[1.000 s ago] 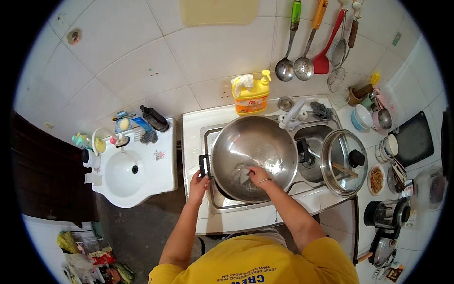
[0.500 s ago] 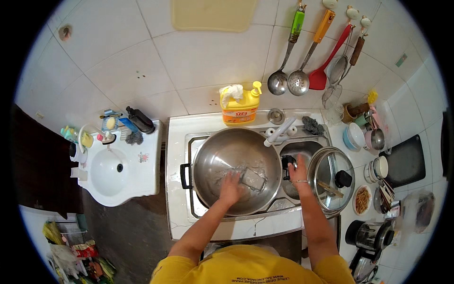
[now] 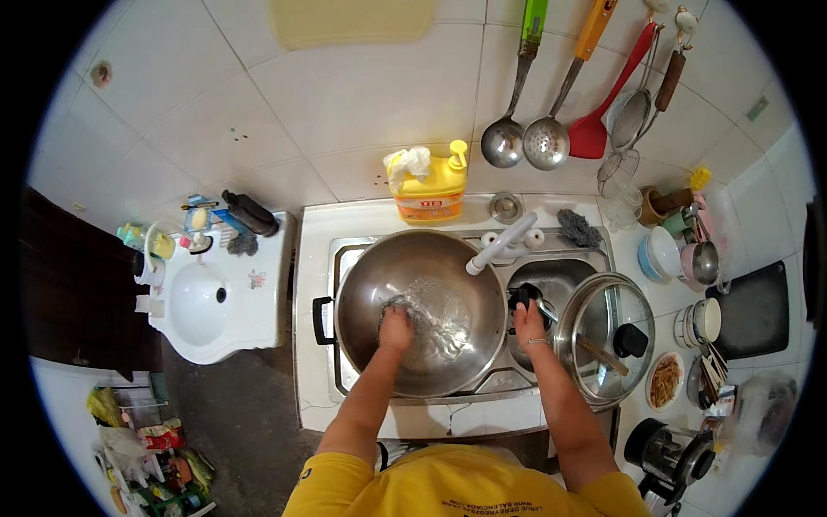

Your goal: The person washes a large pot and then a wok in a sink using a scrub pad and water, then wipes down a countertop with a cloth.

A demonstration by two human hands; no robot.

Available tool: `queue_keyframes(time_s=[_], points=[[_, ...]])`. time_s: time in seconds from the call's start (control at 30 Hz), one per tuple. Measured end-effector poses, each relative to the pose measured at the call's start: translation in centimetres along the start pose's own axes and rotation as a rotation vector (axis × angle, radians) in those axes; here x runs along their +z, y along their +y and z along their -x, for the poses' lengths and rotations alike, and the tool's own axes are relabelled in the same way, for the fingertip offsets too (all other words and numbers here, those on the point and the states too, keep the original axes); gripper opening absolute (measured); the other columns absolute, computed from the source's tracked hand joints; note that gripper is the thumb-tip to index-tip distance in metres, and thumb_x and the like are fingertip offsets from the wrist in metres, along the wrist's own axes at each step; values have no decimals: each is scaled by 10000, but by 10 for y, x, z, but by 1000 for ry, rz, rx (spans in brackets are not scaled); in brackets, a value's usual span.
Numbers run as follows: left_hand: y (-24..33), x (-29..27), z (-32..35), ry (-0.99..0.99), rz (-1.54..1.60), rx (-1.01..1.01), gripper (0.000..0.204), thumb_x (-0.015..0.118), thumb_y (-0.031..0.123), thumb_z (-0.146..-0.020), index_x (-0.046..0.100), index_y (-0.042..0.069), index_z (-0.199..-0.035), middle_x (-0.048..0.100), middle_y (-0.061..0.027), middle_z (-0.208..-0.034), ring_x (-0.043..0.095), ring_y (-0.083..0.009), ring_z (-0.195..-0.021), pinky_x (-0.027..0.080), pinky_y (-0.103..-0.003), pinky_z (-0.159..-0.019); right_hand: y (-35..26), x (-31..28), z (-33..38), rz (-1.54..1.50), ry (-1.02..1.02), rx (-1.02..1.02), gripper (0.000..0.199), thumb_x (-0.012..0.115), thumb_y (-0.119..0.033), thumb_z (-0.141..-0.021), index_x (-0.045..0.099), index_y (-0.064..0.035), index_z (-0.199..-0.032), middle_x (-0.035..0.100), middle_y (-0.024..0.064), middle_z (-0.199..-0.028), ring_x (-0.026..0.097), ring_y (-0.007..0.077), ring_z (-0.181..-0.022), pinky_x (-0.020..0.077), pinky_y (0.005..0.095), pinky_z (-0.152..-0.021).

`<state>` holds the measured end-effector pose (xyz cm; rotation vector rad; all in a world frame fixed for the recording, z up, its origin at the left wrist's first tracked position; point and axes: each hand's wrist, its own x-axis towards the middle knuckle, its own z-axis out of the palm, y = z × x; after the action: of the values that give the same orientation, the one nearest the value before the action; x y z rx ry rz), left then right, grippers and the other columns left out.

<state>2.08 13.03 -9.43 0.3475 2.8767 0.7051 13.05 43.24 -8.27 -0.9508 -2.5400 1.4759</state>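
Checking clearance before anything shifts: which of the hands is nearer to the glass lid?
The right. The right hand is at the wok's black handle, just left of the glass lid; the left hand is inside the wok, farther left.

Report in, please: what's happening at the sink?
Left hand down inside wet steel pan, grip unclear. Right hand holding pan's black handle. Faucet spout overhangs pan's rim.

The pan [image 3: 452, 267] is silver with black handles [image 3: 322, 320]. The soap jug [image 3: 431, 183] is yellow with an orange label [image 3: 428, 207]. The shirt [image 3: 431, 481] is yellow with dark letters [image 3: 488, 506]. The flipper [image 3: 589, 138] is red. The white basin [image 3: 194, 306] has a little pink picture [image 3: 257, 279].
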Motion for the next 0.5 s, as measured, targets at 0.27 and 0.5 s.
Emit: queue_keyframes(time_s=[0.27, 0.5], points=[[-98, 95, -18, 161, 698, -565, 415, 499, 314, -869, 574, -47, -678, 611, -191, -668, 607, -320, -646, 477, -416, -643, -6, -1, 1, 205, 86, -130, 386, 414, -319, -928, 430, 15, -1122, 571, 193, -849, 561, 318, -739, 450, 402, -676], [25, 32, -11, -380, 1255, -1009, 591, 482, 610, -810, 550, 32, -909, 604, -106, -685, 573, -200, -560, 452, -368, -515, 8, -4, -3, 75, -69, 45, 470, 398, -353, -924, 407, 20, -1209, 560, 302, -1000, 531, 468, -921, 427, 484, -787]])
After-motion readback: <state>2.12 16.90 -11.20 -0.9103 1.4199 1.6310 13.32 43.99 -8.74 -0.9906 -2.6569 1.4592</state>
